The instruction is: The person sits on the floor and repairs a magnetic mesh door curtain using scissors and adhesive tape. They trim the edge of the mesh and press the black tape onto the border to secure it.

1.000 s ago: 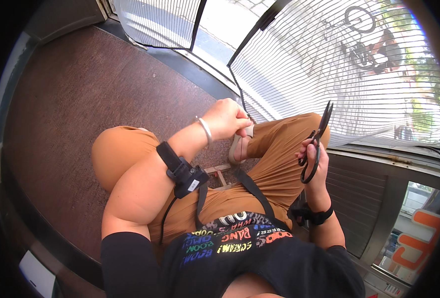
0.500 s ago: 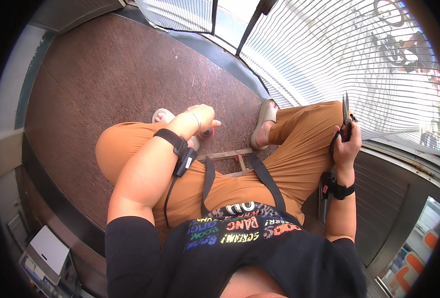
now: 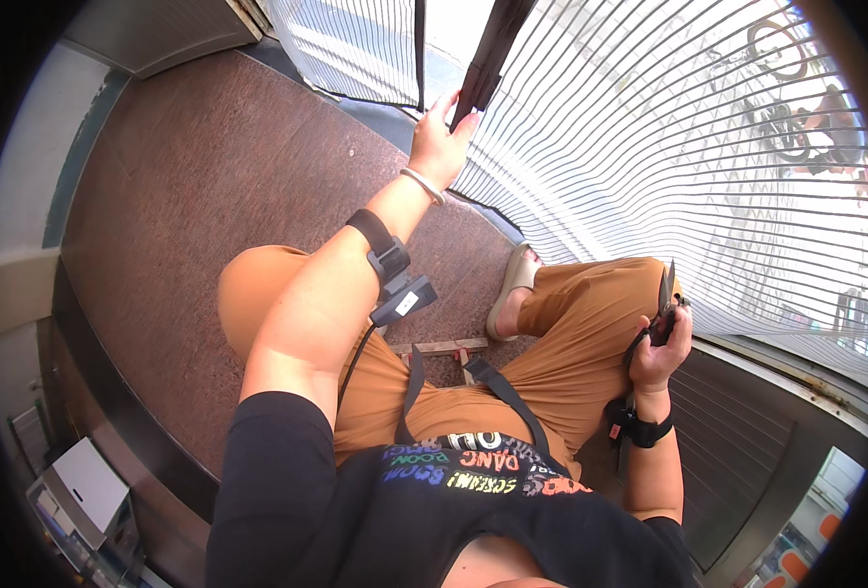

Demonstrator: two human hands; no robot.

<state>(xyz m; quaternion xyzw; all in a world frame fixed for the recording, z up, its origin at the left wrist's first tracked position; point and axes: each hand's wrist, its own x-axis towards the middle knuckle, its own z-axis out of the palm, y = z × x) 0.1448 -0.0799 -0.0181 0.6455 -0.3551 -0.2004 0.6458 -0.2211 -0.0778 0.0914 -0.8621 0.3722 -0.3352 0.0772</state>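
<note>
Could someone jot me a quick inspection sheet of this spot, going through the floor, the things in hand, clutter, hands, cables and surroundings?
Surface: brown stone floor, bare where visible.
Job's things: black scissors, blades pointing up; dark strip hanging by the mesh screen.
Clutter: white box at lower left.
Hands: left hand raised, touching the dark strip; right hand gripping the scissors.
Cables: black cable running from the forearm device.
Surroundings: bright street outside, bicycle beyond the screen.
</note>
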